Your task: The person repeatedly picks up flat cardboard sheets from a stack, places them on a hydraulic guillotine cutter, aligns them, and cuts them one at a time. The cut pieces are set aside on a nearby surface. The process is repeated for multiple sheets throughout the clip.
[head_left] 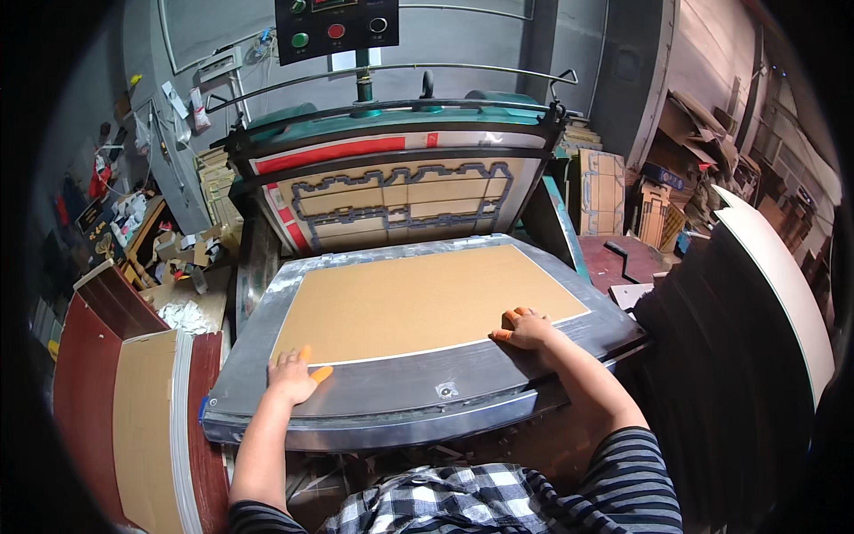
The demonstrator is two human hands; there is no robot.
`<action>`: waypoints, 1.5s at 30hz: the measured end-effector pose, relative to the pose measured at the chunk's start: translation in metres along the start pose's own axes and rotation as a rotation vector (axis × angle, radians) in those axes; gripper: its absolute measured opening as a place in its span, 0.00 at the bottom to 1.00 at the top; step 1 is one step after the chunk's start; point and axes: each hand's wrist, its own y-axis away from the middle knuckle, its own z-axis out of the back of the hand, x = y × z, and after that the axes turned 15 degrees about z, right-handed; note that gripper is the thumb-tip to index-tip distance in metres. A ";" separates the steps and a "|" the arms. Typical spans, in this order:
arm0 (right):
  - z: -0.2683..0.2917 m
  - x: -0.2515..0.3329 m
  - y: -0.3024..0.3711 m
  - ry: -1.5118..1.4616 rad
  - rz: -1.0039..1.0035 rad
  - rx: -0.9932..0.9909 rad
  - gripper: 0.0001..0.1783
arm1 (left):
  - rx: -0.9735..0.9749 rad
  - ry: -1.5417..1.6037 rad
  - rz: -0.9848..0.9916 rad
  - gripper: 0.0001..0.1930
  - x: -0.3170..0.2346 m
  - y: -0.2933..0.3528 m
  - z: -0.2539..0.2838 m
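Observation:
A large brown cardboard sheet [418,298] with a thin white border lies flat on the grey metal bed [356,392] of a die-cutting press. My left hand [295,376] rests at the sheet's near left corner, fingers spread, with orange covers on some fingertips. Near the sheet's front right edge my right hand [525,329] lies with its fingers extended on the board, orange covers showing there too. Neither hand grips anything. Behind the sheet the tilted die board [356,233] carries dark cutting outlines, with a red strip [331,155] above it.
A control box [336,34] with coloured buttons hangs above the press. Sheets of board [145,427] are stacked at my left; on the right a pale curved sheet [783,276] tops a dark stack. A black crank handle [616,256] sticks up beyond the bed's right edge.

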 end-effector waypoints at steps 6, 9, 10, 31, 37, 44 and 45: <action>-0.009 -0.019 -0.011 0.027 0.068 -0.080 0.37 | -0.015 0.071 -0.330 0.42 -0.056 0.021 0.006; 0.012 0.001 -0.005 0.084 0.142 0.021 0.40 | 0.068 0.028 -0.316 0.43 -0.067 0.017 -0.006; 0.014 0.006 -0.004 0.098 0.184 -0.005 0.41 | 0.088 0.025 -0.307 0.43 -0.068 0.017 -0.011; 0.049 0.092 -0.094 0.249 0.331 -0.107 0.46 | 0.103 -0.053 -0.231 0.45 -0.076 0.027 -0.005; -0.014 0.090 -0.068 0.068 0.279 0.076 0.47 | 0.115 -0.060 -0.219 0.47 -0.071 0.029 -0.008; -0.024 0.072 -0.091 0.049 0.333 0.039 0.49 | 0.046 0.001 -0.286 0.47 -0.078 0.015 -0.009; -0.028 0.070 -0.095 0.045 0.338 0.032 0.50 | 0.061 -0.025 -0.316 0.46 -0.082 0.018 -0.004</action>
